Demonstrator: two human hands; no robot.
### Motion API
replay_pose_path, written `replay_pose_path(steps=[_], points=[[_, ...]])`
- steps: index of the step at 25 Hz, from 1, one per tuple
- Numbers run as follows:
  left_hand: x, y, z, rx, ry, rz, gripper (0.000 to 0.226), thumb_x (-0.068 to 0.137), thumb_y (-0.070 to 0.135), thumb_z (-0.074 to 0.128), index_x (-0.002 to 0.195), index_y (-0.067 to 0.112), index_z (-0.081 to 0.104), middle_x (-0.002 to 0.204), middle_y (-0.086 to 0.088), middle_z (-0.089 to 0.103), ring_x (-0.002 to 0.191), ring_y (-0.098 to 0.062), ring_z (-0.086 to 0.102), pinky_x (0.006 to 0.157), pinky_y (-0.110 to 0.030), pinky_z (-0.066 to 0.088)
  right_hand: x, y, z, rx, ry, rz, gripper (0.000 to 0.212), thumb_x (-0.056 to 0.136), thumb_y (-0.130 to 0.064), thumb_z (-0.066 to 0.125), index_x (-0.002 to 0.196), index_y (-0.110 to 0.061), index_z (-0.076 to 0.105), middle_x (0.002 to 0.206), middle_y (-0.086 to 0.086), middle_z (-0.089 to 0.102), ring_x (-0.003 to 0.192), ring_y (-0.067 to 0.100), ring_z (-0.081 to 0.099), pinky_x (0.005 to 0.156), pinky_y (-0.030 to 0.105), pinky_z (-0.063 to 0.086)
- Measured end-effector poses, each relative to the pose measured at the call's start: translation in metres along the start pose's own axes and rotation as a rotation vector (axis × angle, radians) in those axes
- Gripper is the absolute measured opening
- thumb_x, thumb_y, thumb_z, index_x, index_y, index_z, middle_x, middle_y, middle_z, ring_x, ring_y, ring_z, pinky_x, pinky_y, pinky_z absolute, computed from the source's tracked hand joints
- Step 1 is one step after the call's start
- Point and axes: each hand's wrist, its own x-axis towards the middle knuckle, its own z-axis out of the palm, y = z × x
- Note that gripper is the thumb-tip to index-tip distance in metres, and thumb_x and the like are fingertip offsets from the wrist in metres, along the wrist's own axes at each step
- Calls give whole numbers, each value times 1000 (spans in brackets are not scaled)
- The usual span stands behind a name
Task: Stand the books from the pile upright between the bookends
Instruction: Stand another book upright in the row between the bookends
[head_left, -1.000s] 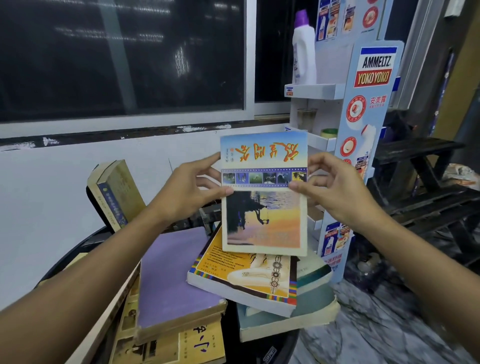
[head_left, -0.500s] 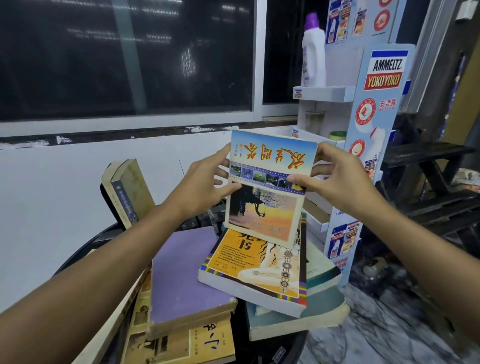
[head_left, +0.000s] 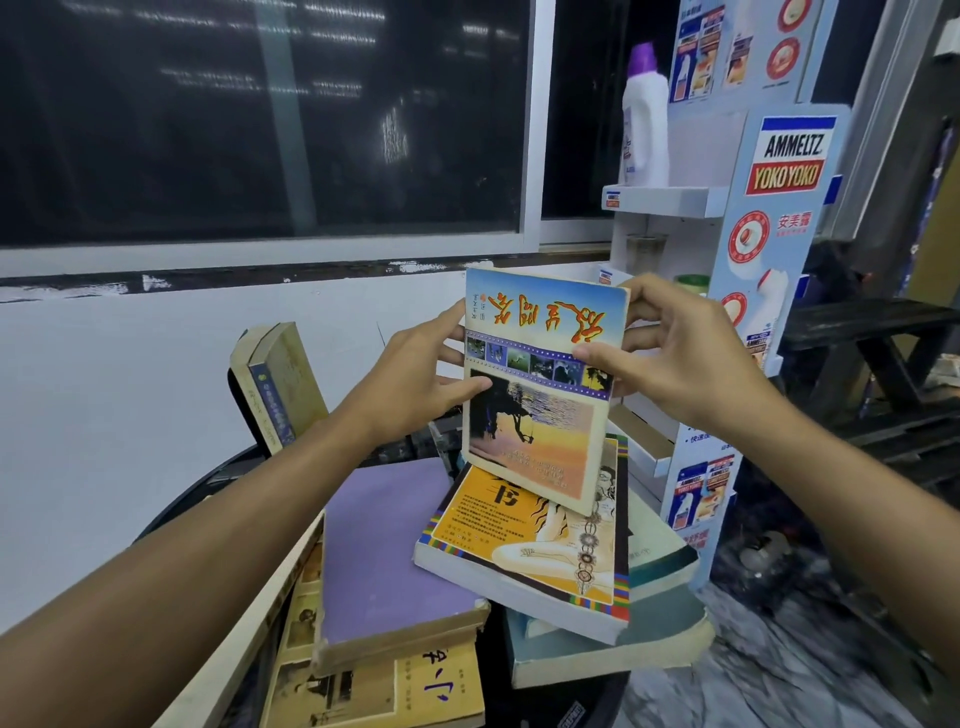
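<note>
- Here, the sunset-cover book (head_left: 540, 395) is held up in the air between both hands, tilted slightly, front cover facing the camera with its title upside down.
- The left hand (head_left: 415, 384) pinches the book's left edge, thumb flat on the front cover and fingers curled behind it.
- The right hand (head_left: 675, 358) pinches the right edge, thumb on the film-strip band and fingers wrapped behind the top corner.
- Just below the hands, the book's lower corner overlaps the orange book (head_left: 519, 545) in view; whether they touch cannot be told.
- The orange book lies askew on top of the teal books (head_left: 665, 561), overhanging them toward the left forearm.
- Under the left forearm lies the purple book (head_left: 384, 551), flat on a yellow book (head_left: 436, 691) with worn edges.
- Beyond and left of the left hand, a leaning book (head_left: 283, 384) rests tilted against the black bookend (head_left: 240, 415).
- Between that leaning book and the hands there is open room above the desk (head_left: 176, 509), whose dark rim curves round on the left.
- Close behind the right hand stands a cardboard display stand (head_left: 769, 260) with shallow shelves; a white bottle (head_left: 644, 130) with a purple cap sits on its upper shelf.
- Past both hands a white wall (head_left: 104, 415) runs beneath a dark window (head_left: 260, 119).
- The covers are glossy paper, the page blocks yellowed, and several corners look scuffed and soft.
</note>
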Motion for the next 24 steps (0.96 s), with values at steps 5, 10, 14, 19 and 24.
replay_pose_path(steps=[5,10,14,19,24], points=[[-13,-22,-39,174,60,-39,77,85,27,80,152,29,40,135,5,59,110,-5,58,81,-17,52,15,-27,31,-74,-12,-60,38,84,-24,78,113,-12,57,99,-14,67,81,5,73,54,27,61],[-36,-60,-85,419,153,-154,62,88,25,78,144,21,54,136,1,60,116,-8,56,98,-30,52,39,-52,85,-178,-4,-108,35,85,-29,77,109,-17,53,110,-7,66,93,15,71,63,32,63],[-50,-86,-113,530,205,-266,60,87,27,78,142,23,54,142,1,57,131,-21,51,107,-46,47,57,-67,128,-238,-17,-116,34,89,-28,76,106,-20,48,108,-10,59,92,9,63,55,13,52],[-59,-106,-130,569,135,-321,38,85,27,77,121,20,66,125,1,64,116,-23,59,81,-39,51,83,-70,182,-262,-17,-102,34,91,-25,74,110,-17,47,119,1,66,100,18,67,70,36,63],[-64,-121,-135,532,48,-370,47,84,29,81,123,9,63,117,-6,68,99,-24,66,86,-49,57,102,-66,219,-288,-10,-89,28,93,-18,70,101,-11,44,111,9,65,96,25,67,70,43,61]])
